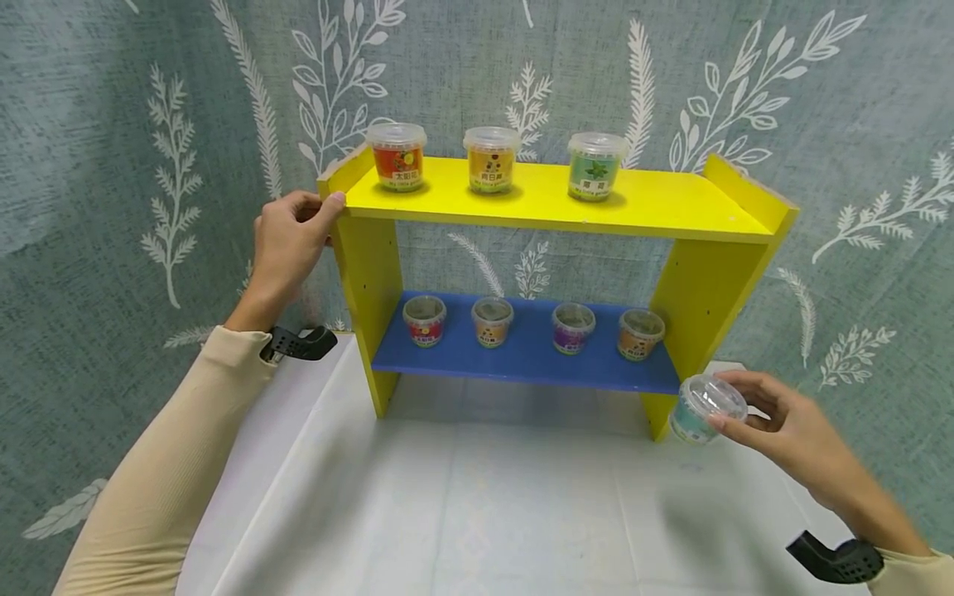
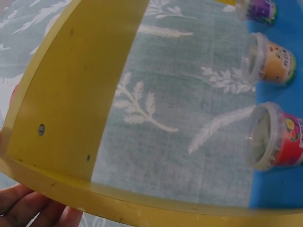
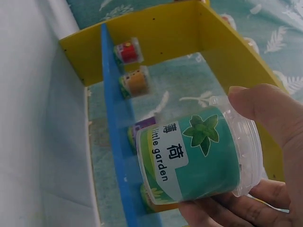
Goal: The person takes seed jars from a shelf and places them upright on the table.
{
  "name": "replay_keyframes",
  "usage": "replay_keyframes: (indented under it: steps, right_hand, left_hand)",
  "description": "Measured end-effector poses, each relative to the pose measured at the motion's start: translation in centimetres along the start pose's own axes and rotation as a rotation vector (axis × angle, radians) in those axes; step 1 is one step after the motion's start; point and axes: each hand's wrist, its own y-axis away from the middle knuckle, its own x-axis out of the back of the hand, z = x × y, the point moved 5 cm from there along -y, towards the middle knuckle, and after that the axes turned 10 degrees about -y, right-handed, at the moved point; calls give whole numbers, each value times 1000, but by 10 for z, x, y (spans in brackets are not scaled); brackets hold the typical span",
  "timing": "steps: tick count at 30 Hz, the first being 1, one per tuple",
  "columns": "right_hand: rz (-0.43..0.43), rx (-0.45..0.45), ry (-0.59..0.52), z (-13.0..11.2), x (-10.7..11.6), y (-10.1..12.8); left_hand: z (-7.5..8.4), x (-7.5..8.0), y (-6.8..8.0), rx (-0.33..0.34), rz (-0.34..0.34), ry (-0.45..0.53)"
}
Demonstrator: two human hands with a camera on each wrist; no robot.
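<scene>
My right hand (image 1: 790, 430) grips a small clear plastic cup (image 3: 203, 156) with a lid and a green leaf label, held low beside the shelf's right front leg. The left hand (image 1: 291, 240) holds the top left corner of a yellow shelf unit (image 1: 522, 219), thumb on the front edge. Three lidded cups stand on its top board: a red one (image 1: 398, 165), an orange-yellow one (image 1: 492, 165) and a green one (image 1: 596, 174). Along the blue lower board (image 1: 447, 364) are a red cup (image 1: 425, 327), two orange cups (image 1: 492, 327) and a purple cup (image 1: 571, 335).
The shelf stands on a table with a white cloth (image 1: 477, 497). Behind hangs a grey-green curtain (image 1: 462, 74) with white leaf patterns. Black straps with camera mounts (image 1: 301, 342) sit on both wrists.
</scene>
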Motion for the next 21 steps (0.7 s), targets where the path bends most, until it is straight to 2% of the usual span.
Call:
replay_keyframes:
  steps: [15, 21]
  right_hand:
    - [-26, -73, -36, 35, -19, 9]
    - [-10, -108, -25, 50, -25, 10]
  left_hand:
    - [0, 0, 0, 2, -4, 12]
    - [0, 0, 0, 1, -8, 7]
